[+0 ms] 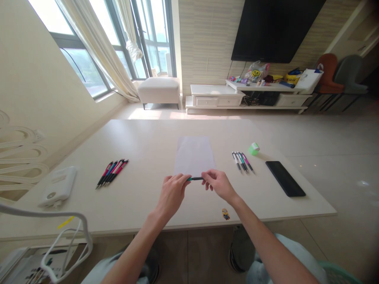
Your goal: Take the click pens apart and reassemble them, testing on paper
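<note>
A pen (196, 178) with a black grip and a bit of green is held level between my two hands. My left hand (174, 192) is closed on its green end, and my right hand (217, 183) pinches the other end with the fingertips. Just beyond the hands, a white sheet of paper (194, 152) lies flat on the white table (142, 209). To the right lies a row of several pens (243, 162) with silver, green and purple barrels. On the left is another group of several pens (112, 172) in red, pink and blue with black grips.
A green-and-white small object (254, 148) and a black phone (285, 178) lie on the right. A minion sticker (226, 214) is near the front edge. At far left sit a white device (59, 186) and a white cable (83, 225). Beyond stand a stool (159, 91) and a TV cabinet (217, 96).
</note>
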Motion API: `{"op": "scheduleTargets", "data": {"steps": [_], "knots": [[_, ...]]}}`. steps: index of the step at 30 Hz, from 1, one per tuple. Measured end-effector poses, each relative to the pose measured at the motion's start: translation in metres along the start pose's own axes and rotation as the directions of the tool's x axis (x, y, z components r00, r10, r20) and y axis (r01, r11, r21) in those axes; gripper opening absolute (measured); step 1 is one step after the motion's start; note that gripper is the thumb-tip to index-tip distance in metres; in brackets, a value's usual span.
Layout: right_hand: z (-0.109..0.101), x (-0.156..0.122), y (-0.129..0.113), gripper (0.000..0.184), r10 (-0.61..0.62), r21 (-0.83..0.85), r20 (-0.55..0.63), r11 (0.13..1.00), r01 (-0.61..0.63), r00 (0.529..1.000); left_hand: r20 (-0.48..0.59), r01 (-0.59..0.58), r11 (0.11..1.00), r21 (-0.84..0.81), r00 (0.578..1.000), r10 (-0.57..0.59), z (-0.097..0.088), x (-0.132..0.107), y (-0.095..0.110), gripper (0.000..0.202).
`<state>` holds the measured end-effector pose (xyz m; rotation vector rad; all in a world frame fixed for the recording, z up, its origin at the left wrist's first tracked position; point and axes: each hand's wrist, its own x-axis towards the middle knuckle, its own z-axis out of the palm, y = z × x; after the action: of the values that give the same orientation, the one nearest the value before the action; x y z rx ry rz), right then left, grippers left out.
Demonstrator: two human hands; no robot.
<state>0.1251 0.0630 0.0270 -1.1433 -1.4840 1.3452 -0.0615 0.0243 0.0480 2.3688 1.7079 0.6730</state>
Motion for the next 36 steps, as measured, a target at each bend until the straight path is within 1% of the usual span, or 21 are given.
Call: {"op": "scheduleTargets", "data": {"steps": [4,6,8,10,12,15,18,21,24,27,30,36], "knots": [[0.000,0.000,-0.001,0.027,-0.045,-0.031,-0.062,0.999,0.043,0.997,0.002,0.006,1.000,-0.006,1.000,-0.006,0.000,0.000,0.000,0.022],[0.000,0.000,-0.002,0.029,-0.067,-0.010,-0.090,0.998,0.067,0.994,0.000,0.016,1.000,-0.015,1.000,-0.016,0.000,0.001,0.000,0.022],[0.000,0.000,-0.003,0.032,-0.072,0.025,-0.091,0.997,0.075,0.993,0.000,0.021,0.999,-0.030,1.000,-0.021,0.001,0.001,0.000,0.022],[0.001,0.000,-0.004,0.031,-0.058,0.040,-0.075,0.997,0.061,0.996,0.003,0.021,0.998,-0.054,1.000,-0.020,0.001,0.002,0.000,0.022],[0.001,0.000,-0.005,0.030,-0.048,0.041,-0.078,0.998,0.051,0.996,0.009,0.025,0.996,-0.090,1.000,-0.024,0.002,0.002,-0.001,0.022],[0.001,0.000,-0.006,0.030,-0.082,0.073,-0.164,0.993,0.095,0.983,0.027,0.070,0.973,-0.221,0.997,-0.066,0.004,0.002,-0.001,0.024],[-0.001,0.001,-0.008,0.033,-0.122,0.135,-0.245,0.978,0.158,0.962,0.074,0.134,0.888,-0.439,0.991,-0.112,0.008,0.002,0.002,0.026],[-0.002,-0.001,-0.013,0.032,-0.155,0.167,-0.245,0.966,0.200,0.957,0.145,0.201,0.758,-0.621,0.979,-0.141,0.014,0.003,0.010,0.027],[-0.001,-0.003,-0.019,0.028,-0.177,0.181,-0.238,0.958,0.223,0.955,0.195,0.235,0.622,-0.747,0.972,-0.133,0.021,0.006,0.017,0.030],[-0.002,-0.004,-0.025,0.027,-0.180,0.178,-0.271,0.956,0.233,0.946,0.217,0.248,0.515,-0.820,0.969,-0.122,0.027,0.009,0.021,0.031],[-0.007,-0.003,-0.029,0.028,-0.180,0.169,-0.330,0.955,0.246,0.927,0.226,0.263,0.472,-0.842,0.965,-0.135,0.030,0.012,0.022,0.031],[-0.025,0.001,-0.033,0.027,-0.196,0.183,-0.414,0.938,0.293,0.889,0.236,0.285,0.484,-0.827,0.958,-0.161,0.031,0.013,0.021,0.029]]}}
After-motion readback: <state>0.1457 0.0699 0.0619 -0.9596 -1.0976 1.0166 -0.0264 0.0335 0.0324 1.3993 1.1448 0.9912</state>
